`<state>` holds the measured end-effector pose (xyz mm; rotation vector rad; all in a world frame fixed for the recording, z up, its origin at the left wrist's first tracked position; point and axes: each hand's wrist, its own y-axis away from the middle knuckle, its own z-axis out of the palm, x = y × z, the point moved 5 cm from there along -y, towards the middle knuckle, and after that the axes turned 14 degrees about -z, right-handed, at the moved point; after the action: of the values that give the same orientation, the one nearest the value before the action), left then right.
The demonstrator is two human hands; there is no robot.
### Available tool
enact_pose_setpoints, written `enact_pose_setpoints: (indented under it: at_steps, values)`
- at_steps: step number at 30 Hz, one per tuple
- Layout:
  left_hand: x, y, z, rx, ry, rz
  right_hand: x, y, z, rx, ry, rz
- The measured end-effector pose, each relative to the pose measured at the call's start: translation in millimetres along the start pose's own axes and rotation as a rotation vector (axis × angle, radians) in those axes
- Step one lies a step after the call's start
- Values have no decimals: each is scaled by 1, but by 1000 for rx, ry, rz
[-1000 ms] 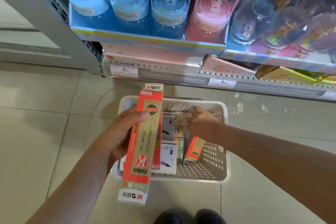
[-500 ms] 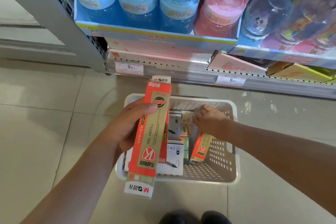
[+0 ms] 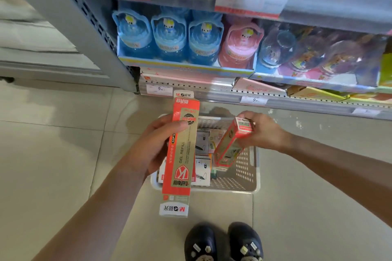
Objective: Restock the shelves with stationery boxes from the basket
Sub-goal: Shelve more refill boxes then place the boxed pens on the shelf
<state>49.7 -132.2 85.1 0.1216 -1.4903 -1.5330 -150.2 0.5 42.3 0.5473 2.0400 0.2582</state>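
Shelves (image 3: 212, 89) are seen across 12 o'clock, stocked with blue and pink bottles (image 3: 169, 38). The white basket (image 3: 246, 176) is parked on the floor at centre, more boxes left inside. The left arm is stretched in from 7 o'clock, and a long orange gel refill box (image 3: 180, 154) is gripped by the left hand (image 3: 152, 150), thumb laid over its front. From 3 o'clock, a smaller orange box (image 3: 231, 144) is pinched by the right hand (image 3: 263, 131) above the basket, tilted.

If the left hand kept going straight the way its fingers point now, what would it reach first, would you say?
Probably the box that the right hand holds above the basket. The left hand, gripping the long refill box, points rightward; depth is unclear.
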Motion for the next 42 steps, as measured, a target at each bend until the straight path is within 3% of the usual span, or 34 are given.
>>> enact_pose_setpoints:
  at_steps: [6,9,15,21,23,26,31,35,42]
  values:
    - [43,71,20,52,-3,69,-89,47,-30,63,-663,-5]
    - [64,111,34,29,-55,110,-140,74,-44,39,-806,19]
    - [108,190,63,53,-109,172,-237,126,-84,152,-1009,-31]
    - [166,279,94,49,-59,258,-331,174,-126,239,-1036,69]
    - [187,309,101,49,-31,272,-364,187,-141,192,-1078,88]
    - [216,351,113,40,-22,279,-417,205,-164,90,-1179,-15]
    - [259,409,138,28,-18,302,-478,236,-205,133,-1131,-118]
    - [286,431,149,82,-44,276,-486,251,-234,266,-1125,5]
    - [319,429,154,177,-80,295,-478,237,-305,499,-907,-103]
